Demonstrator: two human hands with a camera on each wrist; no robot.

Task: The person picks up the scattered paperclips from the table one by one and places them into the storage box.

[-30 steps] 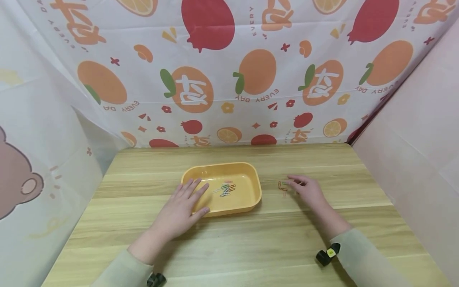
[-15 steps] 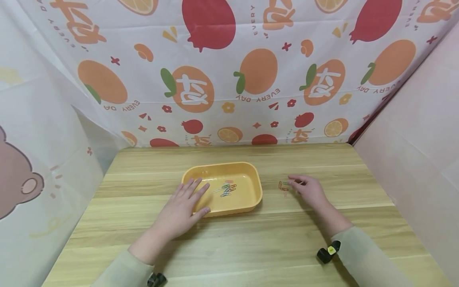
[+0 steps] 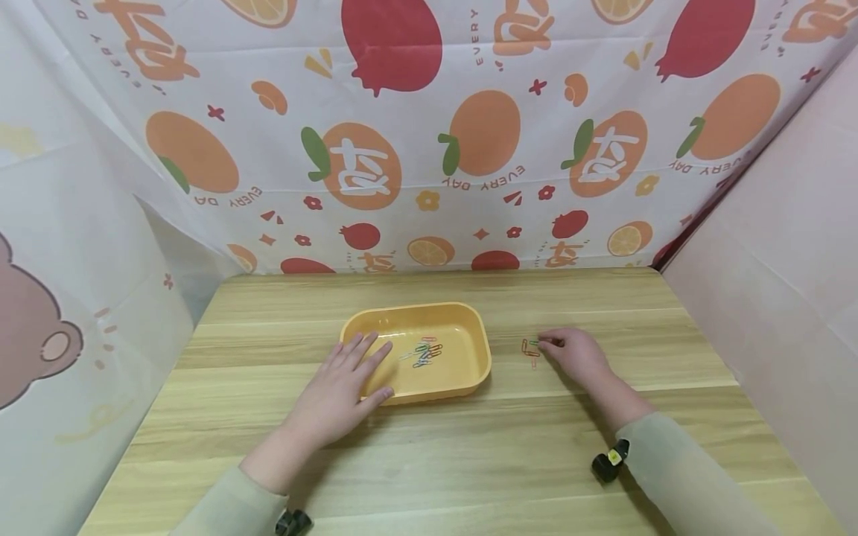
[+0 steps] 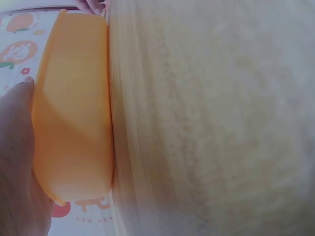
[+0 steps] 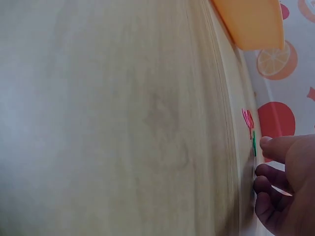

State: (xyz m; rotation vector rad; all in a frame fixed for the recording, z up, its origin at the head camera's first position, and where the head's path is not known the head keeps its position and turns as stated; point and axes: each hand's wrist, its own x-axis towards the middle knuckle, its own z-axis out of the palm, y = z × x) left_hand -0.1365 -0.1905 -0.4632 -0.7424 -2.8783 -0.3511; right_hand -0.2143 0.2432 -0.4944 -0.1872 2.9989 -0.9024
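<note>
Head view is showing the right hand [image 3: 578, 356] curling its fingers closer over the loose paper clips [image 3: 530, 348] right of the orange tray [image 3: 480, 357] at the worktop [image 3: 509, 461] middle, seemingly pinching the green one, while the left hand [image 3: 338, 394] is staying flat on the tray's left rim.

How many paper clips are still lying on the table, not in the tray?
3, though more may be hidden: a red paper clip, a green paper clip at the right hand's fingers, and a pale paper clip below them.

The paper clips [image 3: 424, 353] in the tray [image 3: 477, 342] are too small to be counted (colours blur together).
</note>
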